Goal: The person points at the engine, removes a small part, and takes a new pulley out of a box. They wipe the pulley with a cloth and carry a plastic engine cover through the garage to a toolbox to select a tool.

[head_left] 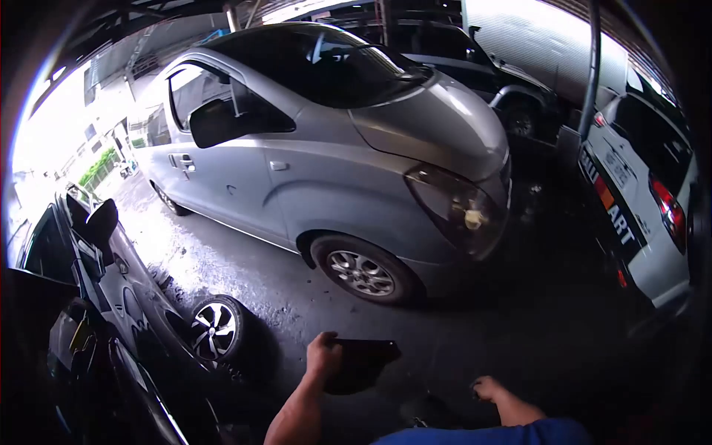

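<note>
My left hand (323,356) is closed on the left edge of a dark flat panel (363,363), held out in front of me over the floor. The panel has a straight top edge, a small light spot near its right corner and an uneven lower side. Lower and to the right, my right hand (486,388) has its fingers curled in, with a small dark bit showing at them; I cannot tell what it is. A dark rounded object (426,408) sits low between my arms, close to my blue shirt (489,434).
A silver van (356,170) stands ahead. A dark car (126,311) is close on my left, with a wheel with a tyre (216,328) beside it. A white vehicle (638,200) is at the right, a dark SUV (445,63) behind. A pole (591,67) rises at the back right.
</note>
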Demonstrator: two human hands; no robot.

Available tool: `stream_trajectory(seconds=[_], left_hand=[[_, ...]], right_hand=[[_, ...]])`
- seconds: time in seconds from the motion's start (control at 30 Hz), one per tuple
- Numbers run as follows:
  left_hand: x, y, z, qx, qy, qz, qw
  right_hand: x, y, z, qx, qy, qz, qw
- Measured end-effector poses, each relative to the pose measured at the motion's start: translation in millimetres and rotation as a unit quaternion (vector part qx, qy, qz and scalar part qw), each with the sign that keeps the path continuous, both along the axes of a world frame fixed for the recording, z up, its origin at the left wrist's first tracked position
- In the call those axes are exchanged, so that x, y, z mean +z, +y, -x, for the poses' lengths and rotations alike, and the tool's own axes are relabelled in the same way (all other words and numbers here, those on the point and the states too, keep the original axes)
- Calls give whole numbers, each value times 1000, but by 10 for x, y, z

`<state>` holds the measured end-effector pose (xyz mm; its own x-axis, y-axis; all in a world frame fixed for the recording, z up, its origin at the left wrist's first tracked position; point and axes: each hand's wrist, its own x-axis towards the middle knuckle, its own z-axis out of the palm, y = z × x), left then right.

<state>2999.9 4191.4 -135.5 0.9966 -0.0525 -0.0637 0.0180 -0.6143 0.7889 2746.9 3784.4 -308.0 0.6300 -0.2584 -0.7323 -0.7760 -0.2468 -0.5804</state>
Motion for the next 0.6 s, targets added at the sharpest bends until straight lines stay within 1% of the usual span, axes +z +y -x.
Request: stream_trajectory(seconds=[0.03,0.07,0.13,0.17,0.2,0.23,0.3,0.33,0.37,0.4,0.43,0.5,0.53,0.57,0.6], left_hand=[[95,174,-165,35,-12,10,999],[124,377,-397,53,-30,24,998],[-33,821,-925,109,-72,43,990],[-135,1053,-1183,131,-87,46,986],[-171,1268,-1428,154,-94,72,981],[-65,1444,-1588,188,-106,72,974],[48,1818,-1901,263,-113,61,956],[88,2011,-2025,296,-122,56,946],[120,2218,-2174,323,-135,51,935],[110,2430,-2309,347,-163,27,923],[105,2644,-2412,361,-166,22,917],[159,3034,-2655,412,-170,75,892],[143,3235,-2786,427,-186,90,880],[108,3427,-2924,441,-200,106,868],[111,3607,-3080,454,-208,95,861]], right_hand=[[65,75,-375,11,-4,2,1000],[227,208,-805,44,-7,14,999],[361,416,-1688,99,-11,23,995],[269,481,-2147,115,-28,18,993],[159,568,-2629,142,-37,13,989],[137,738,-3106,147,-37,-2,988],[115,1178,-4077,201,-63,-19,977],[98,1472,-4498,213,-77,-43,973],[249,1848,-4931,258,-84,-47,961],[272,2212,-5335,294,-99,-88,947],[305,2570,-5705,308,-100,-92,942],[572,3480,-6513,420,-92,-161,889],[622,3927,-6895,428,-101,-165,883],[654,4355,-7255,488,-107,-148,854],[657,4731,-7619,545,-111,-129,821]])
